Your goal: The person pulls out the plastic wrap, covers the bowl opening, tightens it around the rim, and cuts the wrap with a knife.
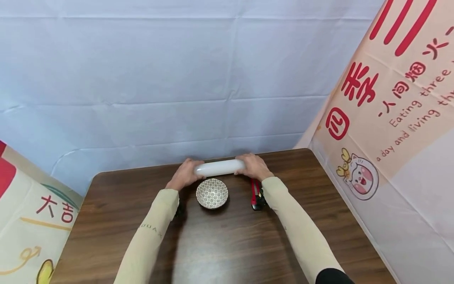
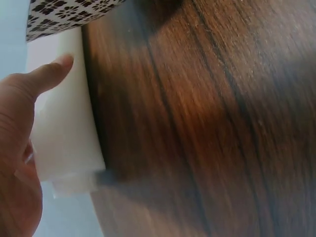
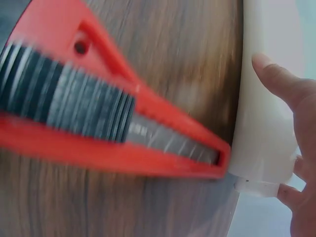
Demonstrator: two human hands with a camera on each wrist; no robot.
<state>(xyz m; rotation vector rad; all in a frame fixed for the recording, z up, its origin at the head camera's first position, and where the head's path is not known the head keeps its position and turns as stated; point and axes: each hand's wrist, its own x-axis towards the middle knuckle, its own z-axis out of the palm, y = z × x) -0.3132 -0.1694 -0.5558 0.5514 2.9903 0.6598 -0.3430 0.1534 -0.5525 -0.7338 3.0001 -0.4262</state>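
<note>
A white roll of plastic film [image 1: 220,168] lies lengthwise along the table's back edge. At its left end my left hand [image 1: 186,173] grips it, the thumb lying across the film in the left wrist view. My right hand [image 1: 253,166] holds the other end, thumb on the near side and fingers round the back. In front of the roll stands a small patterned bowl [image 1: 212,193], between my forearms. A red utility knife [image 3: 168,133] with a black ribbed slider lies on the table near my right wrist, its tip close to the roll.
The brown wooden table [image 1: 220,244] stretches toward me. White cloth [image 1: 177,79] hangs right behind its back edge. A printed cloth [image 1: 397,118] with red characters hangs along the right side, and another printed cloth [image 1: 35,221] on the left.
</note>
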